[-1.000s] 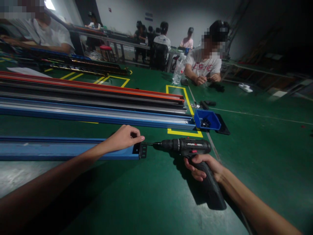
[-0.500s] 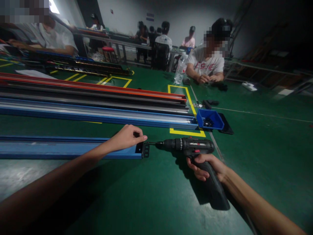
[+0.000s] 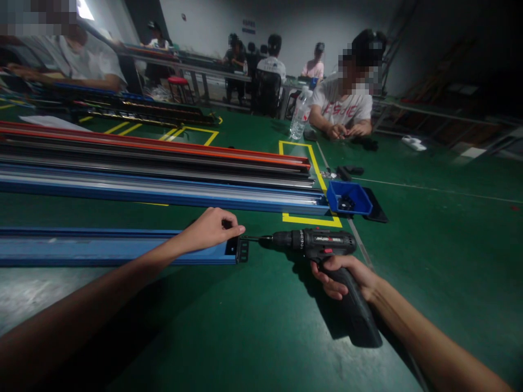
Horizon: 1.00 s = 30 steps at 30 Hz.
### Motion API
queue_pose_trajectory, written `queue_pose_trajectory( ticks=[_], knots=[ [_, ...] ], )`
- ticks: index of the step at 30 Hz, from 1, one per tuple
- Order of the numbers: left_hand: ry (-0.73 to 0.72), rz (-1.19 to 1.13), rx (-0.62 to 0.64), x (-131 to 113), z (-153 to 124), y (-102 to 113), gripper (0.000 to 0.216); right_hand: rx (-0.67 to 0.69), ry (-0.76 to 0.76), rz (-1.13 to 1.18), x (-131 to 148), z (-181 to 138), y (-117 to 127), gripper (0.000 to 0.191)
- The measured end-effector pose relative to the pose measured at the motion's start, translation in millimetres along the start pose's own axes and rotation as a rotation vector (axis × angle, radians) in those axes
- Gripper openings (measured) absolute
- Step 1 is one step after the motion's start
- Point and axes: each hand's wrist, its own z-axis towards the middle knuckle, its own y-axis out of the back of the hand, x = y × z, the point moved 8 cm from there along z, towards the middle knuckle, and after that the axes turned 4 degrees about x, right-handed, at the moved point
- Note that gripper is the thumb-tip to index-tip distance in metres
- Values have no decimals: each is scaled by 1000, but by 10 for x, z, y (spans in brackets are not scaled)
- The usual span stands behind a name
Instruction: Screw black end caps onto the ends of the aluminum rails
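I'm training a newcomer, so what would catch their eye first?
Probably the black power drill in the right hand, its bit aimed at the black end bracket of the nearest blue rail, beside the left hand. Next, the orange rail farther back, and the blue bin by the end of the farther blue rail.

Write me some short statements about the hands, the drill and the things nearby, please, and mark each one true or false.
1. The right hand grips the drill. True.
2. The left hand is at the end of the near rail. True.
3. The bit points away from the left hand. False: it points toward it.
4. The bin is red. False: it is blue.
5. The bottle stands farther off than the bin. True.
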Motion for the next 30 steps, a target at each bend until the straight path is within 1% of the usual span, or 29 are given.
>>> queue_pose_trajectory(
  ticks=[24,30],
  knots=[
    [7,-1,-6,-1,5,5,40,-12,7,11,19,17,-30,19],
    [12,-1,-6,-15,3,15,41,-10,-4,11,11,15,-27,23]
  ],
)
